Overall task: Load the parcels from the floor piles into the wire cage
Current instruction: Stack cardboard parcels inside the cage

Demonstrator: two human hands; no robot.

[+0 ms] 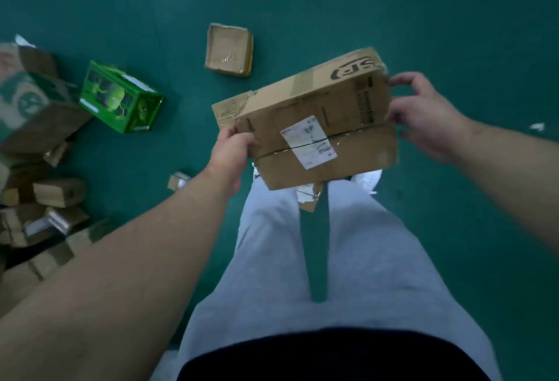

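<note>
1. parcel (305, 120): brown cardboard; white label (308, 141); black logo (354, 70);
2. floor (423, 2) around parcel: plain teal;
3. box (121, 102) left of parcel: bright green, cartoon print;
4. trousers (363, 244) below parcel: pale grey;
5. pile (45, 193) far left of parcel: brown.

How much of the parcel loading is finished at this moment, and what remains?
Done: cannot tell; the wire cage is out of view. In hand: one taped brown parcel, gripped by the left hand, right hand at its right edge. Remaining: the pile, the green box and a small carton on the floor.
</note>
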